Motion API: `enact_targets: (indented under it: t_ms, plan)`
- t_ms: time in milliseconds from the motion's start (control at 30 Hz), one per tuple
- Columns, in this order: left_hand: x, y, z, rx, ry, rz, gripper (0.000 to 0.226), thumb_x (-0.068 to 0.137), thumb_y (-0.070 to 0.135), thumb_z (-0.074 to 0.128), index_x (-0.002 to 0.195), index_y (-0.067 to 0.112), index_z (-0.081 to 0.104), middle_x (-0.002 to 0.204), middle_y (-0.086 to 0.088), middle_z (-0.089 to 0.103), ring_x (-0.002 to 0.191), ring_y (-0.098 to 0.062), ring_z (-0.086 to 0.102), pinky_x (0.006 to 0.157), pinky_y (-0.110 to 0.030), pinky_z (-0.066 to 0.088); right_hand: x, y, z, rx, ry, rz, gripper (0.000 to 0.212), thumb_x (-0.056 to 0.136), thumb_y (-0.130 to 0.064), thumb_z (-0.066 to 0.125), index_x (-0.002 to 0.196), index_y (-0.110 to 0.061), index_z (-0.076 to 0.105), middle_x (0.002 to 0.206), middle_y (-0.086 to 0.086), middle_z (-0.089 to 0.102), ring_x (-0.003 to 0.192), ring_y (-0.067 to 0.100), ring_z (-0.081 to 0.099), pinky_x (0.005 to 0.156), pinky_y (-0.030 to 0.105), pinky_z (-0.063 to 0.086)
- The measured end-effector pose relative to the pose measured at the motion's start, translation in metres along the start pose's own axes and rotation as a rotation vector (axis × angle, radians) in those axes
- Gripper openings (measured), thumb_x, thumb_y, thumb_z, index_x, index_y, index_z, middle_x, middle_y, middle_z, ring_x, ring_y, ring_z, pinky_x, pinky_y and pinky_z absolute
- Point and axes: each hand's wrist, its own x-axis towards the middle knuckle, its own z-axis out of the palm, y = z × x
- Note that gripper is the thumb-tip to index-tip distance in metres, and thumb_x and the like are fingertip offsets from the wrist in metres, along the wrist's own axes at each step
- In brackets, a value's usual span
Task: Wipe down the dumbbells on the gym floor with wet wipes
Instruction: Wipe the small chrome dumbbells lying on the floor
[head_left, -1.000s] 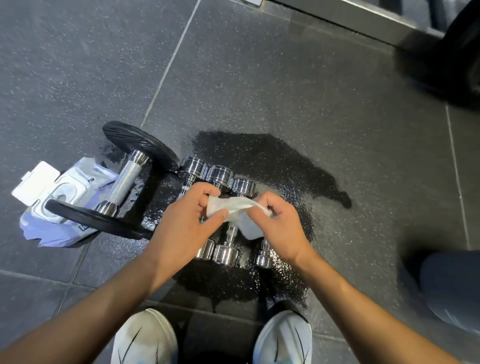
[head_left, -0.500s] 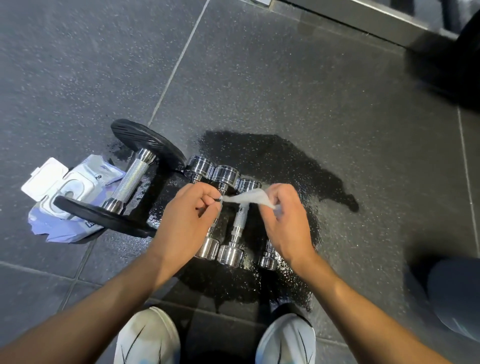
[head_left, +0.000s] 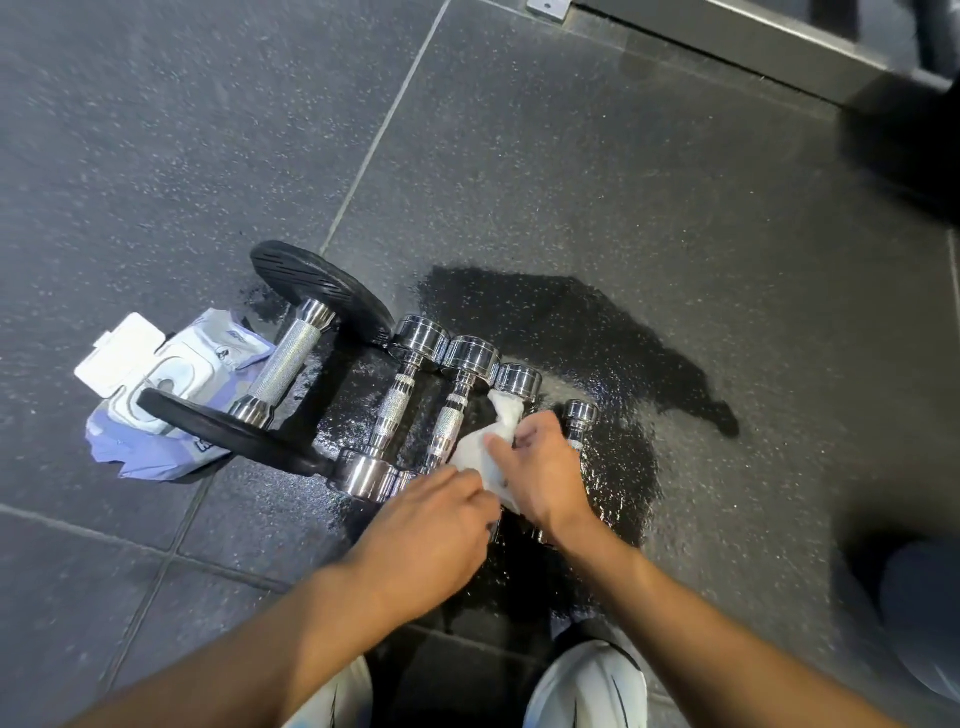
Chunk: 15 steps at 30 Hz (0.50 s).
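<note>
Several chrome dumbbells (head_left: 452, 400) lie side by side on a wet patch of the gym floor, beside a bigger dumbbell with black plates (head_left: 291, 358). A white wet wipe (head_left: 488, 447) is wrapped over the handle of the third chrome dumbbell (head_left: 517, 382). My right hand (head_left: 545, 467) grips that wipe around the handle. My left hand (head_left: 431, 525) pinches the wipe's near edge, covering the near heads of the chrome dumbbells. The smallest dumbbell (head_left: 579, 415) lies just right of my right hand.
A purple wet-wipe pack (head_left: 156, 405) with its white lid flipped open lies left of the black-plate dumbbell. A metal frame (head_left: 727, 36) and dark equipment stand at the top right. My white shoes (head_left: 587, 686) are at the bottom edge.
Both hands have come down from above the dumbbells, where they stretched the wipe between them. The wipe now lies on the third chrome dumbbell's handle under my right hand.
</note>
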Motion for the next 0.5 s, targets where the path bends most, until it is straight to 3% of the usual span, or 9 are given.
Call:
enact_targets:
  t_ms: [167, 233, 300, 400, 500]
  plan:
    - [-0.006, 0.015, 0.009, 0.220, -0.142, 0.082, 0.023, 0.065, 0.024, 0.080, 0.086, 0.021, 0.070, 0.091, 0.000, 0.059, 0.087, -0.021, 0.059, 0.076, -0.035, 0.056, 0.014, -0.013, 0.011, 0.317, 0.112, 0.274, 0.032, 0.096, -0.036, 0.067, 0.099, -0.008, 0.053, 0.072, 0.000, 0.058, 0.055, 0.011, 0.050, 0.039, 0.013, 0.034]
    - [-0.009, 0.023, 0.008, 0.297, -0.181, 0.081, 0.024, 0.074, 0.019, 0.071, 0.098, 0.014, 0.072, 0.102, -0.007, 0.061, 0.097, -0.026, 0.058, 0.085, -0.039, 0.054, 0.006, -0.010, 0.016, 0.303, 0.035, 0.318, 0.033, 0.093, -0.038, 0.070, 0.101, -0.010, 0.055, 0.084, 0.003, 0.066, 0.068, 0.017, 0.061, 0.050, 0.023, 0.047]
    - [-0.012, 0.031, 0.012, 0.362, -0.223, 0.066, 0.036, 0.088, 0.013, 0.059, 0.122, 0.003, 0.065, 0.123, -0.017, 0.054, 0.116, -0.033, 0.051, 0.098, -0.045, 0.048, -0.005, -0.008, 0.014, 0.211, -0.065, 0.334, 0.029, 0.090, -0.037, 0.074, 0.098, -0.013, 0.059, 0.089, 0.003, 0.068, 0.079, 0.021, 0.066, 0.063, 0.037, 0.056]
    - [-0.012, 0.038, 0.016, 0.380, -0.256, 0.041, 0.043, 0.099, 0.007, 0.044, 0.139, -0.007, 0.050, 0.141, -0.026, 0.039, 0.129, -0.039, 0.040, 0.104, -0.048, 0.045, -0.004, -0.011, 0.004, 0.264, -0.180, 0.363, 0.025, 0.087, -0.027, 0.078, 0.079, -0.013, 0.059, 0.073, 0.001, 0.063, 0.063, 0.017, 0.060, 0.051, 0.033, 0.050]
    - [-0.011, 0.045, 0.012, 0.369, -0.337, 0.009, 0.045, 0.103, 0.005, 0.036, 0.144, -0.009, 0.045, 0.152, -0.027, 0.025, 0.137, -0.041, 0.031, 0.108, -0.049, 0.039, 0.015, -0.016, -0.003, 0.469, -0.099, 0.432, 0.027, 0.087, -0.027, 0.080, 0.079, -0.011, 0.059, 0.083, 0.015, 0.064, 0.071, 0.027, 0.064, 0.065, 0.048, 0.061]
